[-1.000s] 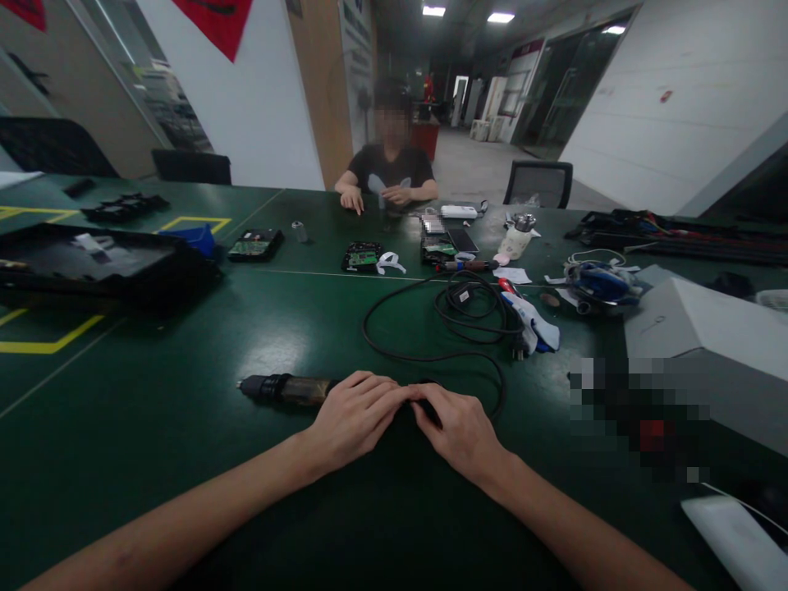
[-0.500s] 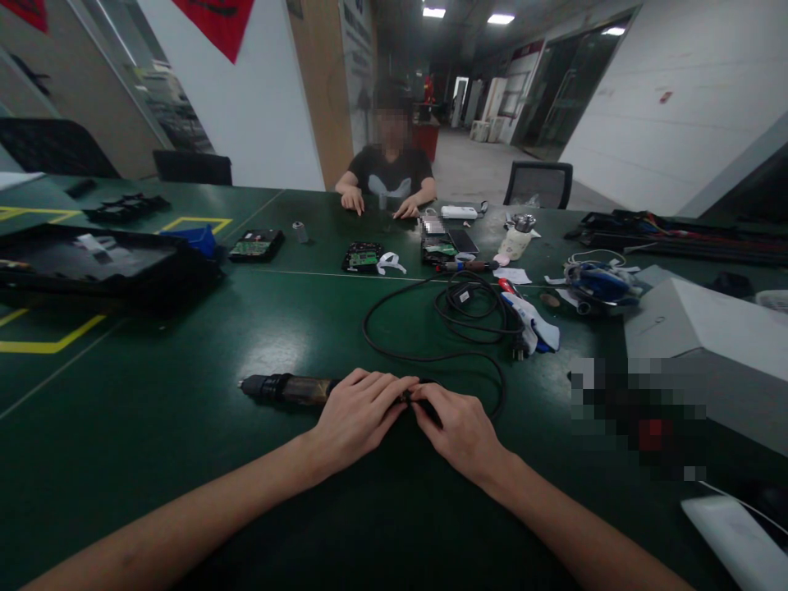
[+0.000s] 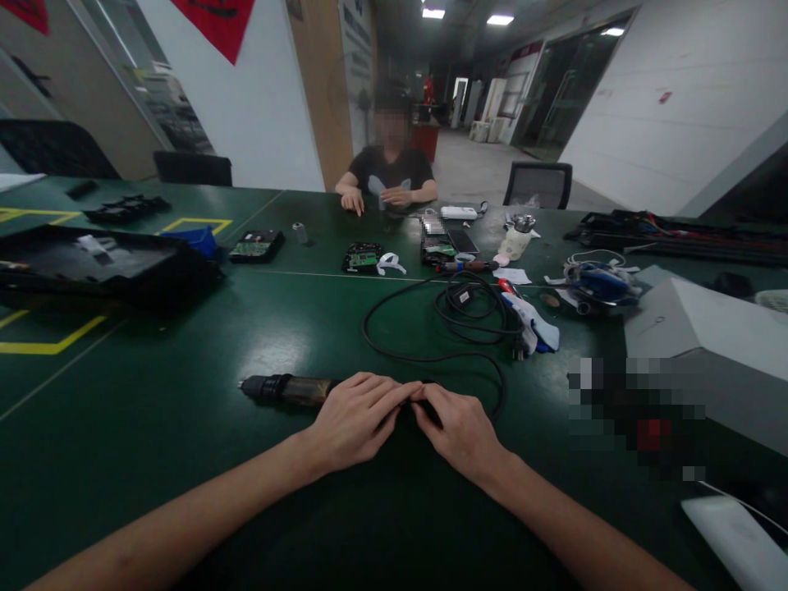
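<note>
An electric screwdriver (image 3: pixel 301 389), dark with a worn brownish body, lies on the green table with its tip to the left. Over its rear half is my left hand (image 3: pixel 358 417), fingers wrapped around it. My right hand (image 3: pixel 459 427) is pinched closed at the tool's back end, its fingertips meeting those of the left. Whatever small part sits between the fingertips is hidden. A black cable (image 3: pixel 431 358) loops out from behind my right hand to a coil farther up the table.
Beyond the cable are a blue-and-white glove (image 3: pixel 534 322), circuit-board units (image 3: pixel 362 257) and a cup of bits (image 3: pixel 515 238). A white box (image 3: pixel 695 328) stands right, a black tray (image 3: pixel 92 279) left. A person (image 3: pixel 394 176) sits opposite.
My left fingers have shifted slightly over the tool's end, covering the small gap between the hands. The person opposite has raised one hand a little and moved it inward.
</note>
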A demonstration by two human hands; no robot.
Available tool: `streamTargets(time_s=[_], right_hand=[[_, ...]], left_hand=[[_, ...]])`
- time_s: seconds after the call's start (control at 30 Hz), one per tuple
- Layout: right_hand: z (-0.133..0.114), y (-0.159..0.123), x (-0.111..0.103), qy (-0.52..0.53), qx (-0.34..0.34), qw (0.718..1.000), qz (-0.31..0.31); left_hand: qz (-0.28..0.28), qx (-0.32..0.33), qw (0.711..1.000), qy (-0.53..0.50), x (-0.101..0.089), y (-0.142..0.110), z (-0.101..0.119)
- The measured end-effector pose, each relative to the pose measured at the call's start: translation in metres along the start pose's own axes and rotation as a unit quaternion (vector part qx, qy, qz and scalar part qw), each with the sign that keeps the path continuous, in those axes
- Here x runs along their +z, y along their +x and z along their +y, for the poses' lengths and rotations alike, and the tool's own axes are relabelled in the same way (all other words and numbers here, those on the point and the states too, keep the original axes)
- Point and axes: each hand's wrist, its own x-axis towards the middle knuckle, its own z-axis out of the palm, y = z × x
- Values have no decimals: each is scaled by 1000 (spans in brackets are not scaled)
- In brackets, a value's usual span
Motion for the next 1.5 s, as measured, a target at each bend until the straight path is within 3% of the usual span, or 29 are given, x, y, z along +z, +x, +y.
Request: streamTargets(time_s=[0.17,0.37,0.73,1.3,1.5], right_hand=[[0,0,0,15,0,1000,-3],[-1,0,-2,8,-1,1000,-9],[-1,0,0,30,4,1000,-3],[0,0,-1,28,8,1000,1],[0,0,0,31,5,1000,3]], left_hand=[[15,-28,999,18,1,1,0],[14,-2,1000,-2,-1,1,0],[18,-53,998,10,-1,5,5],[-1,-14,1000,-5,-3,2,1],[8,-40,999,13,-3,3,2]])
